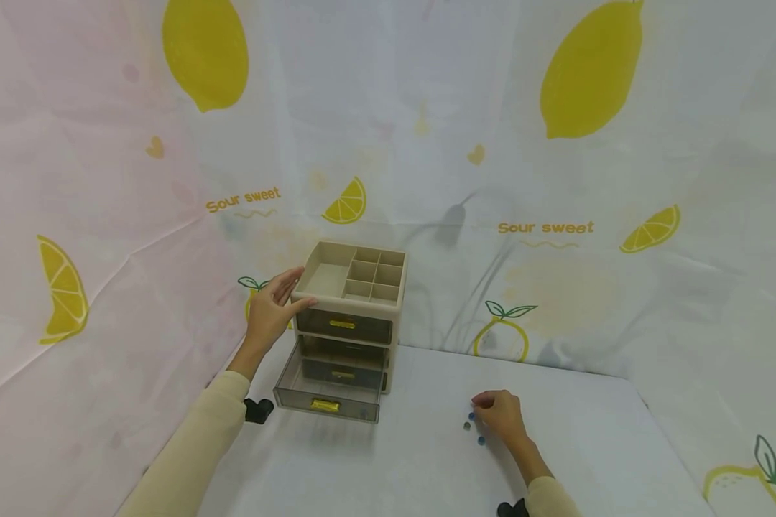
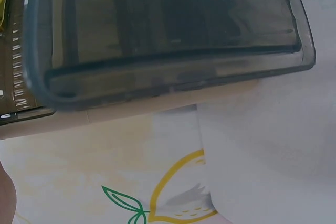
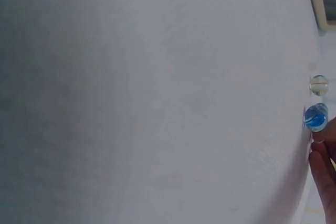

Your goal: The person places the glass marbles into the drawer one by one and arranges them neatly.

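A beige desktop drawer organizer (image 1: 352, 305) stands at centre-left, with its smoky clear lower drawer (image 1: 326, 404) pulled out. My left hand (image 1: 273, 310) holds the organizer's upper left corner, thumb at the front rim and fingers along the side. The left wrist view shows the drawer's underside (image 2: 173, 30) close up. To the right on the table, my right hand (image 1: 501, 416) has thumb and fingertips together, pinching what looks like a small marble, mostly hidden. Beside them lie a blue marble (image 3: 316, 117), a clear yellowish marble (image 3: 319, 85) and another blue marble (image 1: 481, 441).
Open compartments (image 1: 371, 276) form the organizer's top. Above the open drawer is a closed upper drawer (image 1: 344, 325) with a yellow handle. The white table (image 1: 427, 467) meets a lemon-print cloth (image 1: 414, 143) behind and at the sides. Black straps (image 1: 259, 411) show at the wrists.
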Motion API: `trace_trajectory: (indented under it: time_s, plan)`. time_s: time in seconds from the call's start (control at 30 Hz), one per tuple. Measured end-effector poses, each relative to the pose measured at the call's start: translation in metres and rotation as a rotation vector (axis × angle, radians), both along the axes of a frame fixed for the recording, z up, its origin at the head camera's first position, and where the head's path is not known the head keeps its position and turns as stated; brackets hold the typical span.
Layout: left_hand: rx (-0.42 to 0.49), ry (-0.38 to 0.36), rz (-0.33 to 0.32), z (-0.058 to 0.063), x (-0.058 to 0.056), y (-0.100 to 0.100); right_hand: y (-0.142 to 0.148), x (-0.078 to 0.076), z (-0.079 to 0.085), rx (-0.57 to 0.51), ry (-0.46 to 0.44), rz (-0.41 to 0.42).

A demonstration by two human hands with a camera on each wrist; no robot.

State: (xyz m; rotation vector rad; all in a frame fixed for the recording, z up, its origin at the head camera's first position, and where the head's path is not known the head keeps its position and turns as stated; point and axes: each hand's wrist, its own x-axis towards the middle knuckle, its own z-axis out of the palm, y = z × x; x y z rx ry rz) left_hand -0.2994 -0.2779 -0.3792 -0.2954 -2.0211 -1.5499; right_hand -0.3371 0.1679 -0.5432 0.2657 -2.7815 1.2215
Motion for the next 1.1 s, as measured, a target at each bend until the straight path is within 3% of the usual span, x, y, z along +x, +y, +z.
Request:
trace_trajectory:
  time_s: [0.6,1.1]
  plan:
    - [-0.002,-0.002,0.000,0.001,0.001,0.000,-0.001,-0.004,-0.002,0.014,0.037,0.000]
    - [-0.014,0.016,-0.012,0.001,0.001,0.000,-0.018,-0.005,0.015,-0.075,0.154,0.038]
